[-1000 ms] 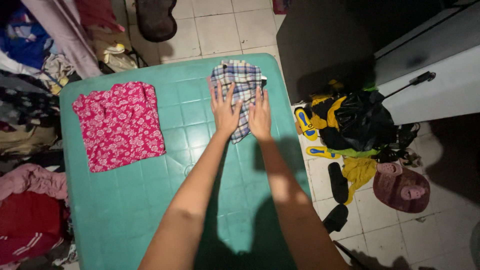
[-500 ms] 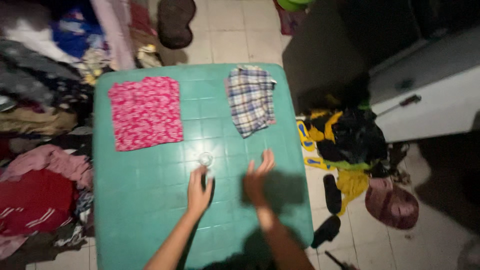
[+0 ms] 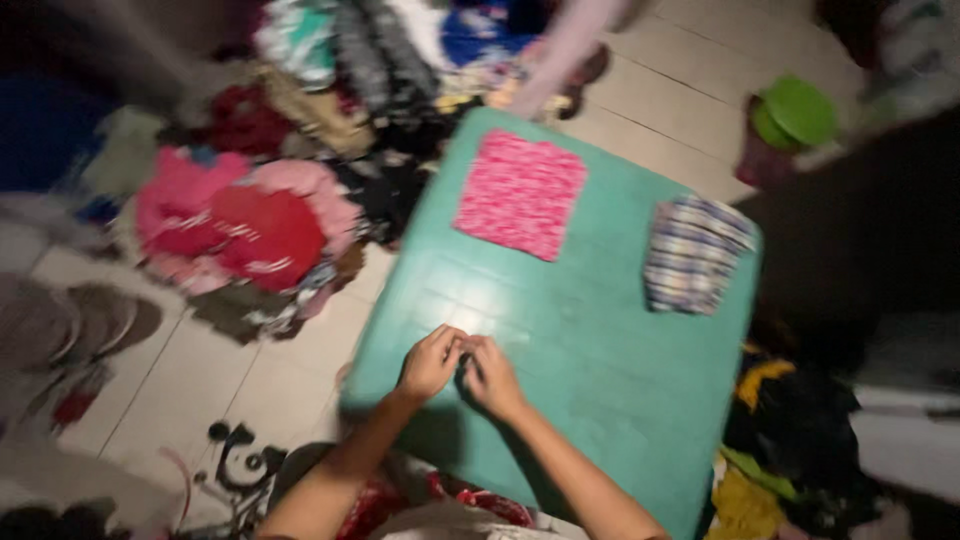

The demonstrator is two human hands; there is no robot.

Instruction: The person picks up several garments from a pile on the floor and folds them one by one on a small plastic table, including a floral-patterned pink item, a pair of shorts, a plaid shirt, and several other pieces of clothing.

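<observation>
Bare green table (image 3: 560,340) ahead; folded pink cloth (image 3: 521,193), seemingly plaid cloth (image 3: 693,254) beyond.

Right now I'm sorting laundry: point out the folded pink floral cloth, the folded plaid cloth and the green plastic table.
folded pink floral cloth (image 3: 521,194), head view, its middle.
folded plaid cloth (image 3: 692,255), head view, its middle.
green plastic table (image 3: 610,375), head view, bare top.

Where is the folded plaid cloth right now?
In the head view, the folded plaid cloth lies on the far right part of the green table, to the right of the folded pink cloth and well away from both hands.
</observation>
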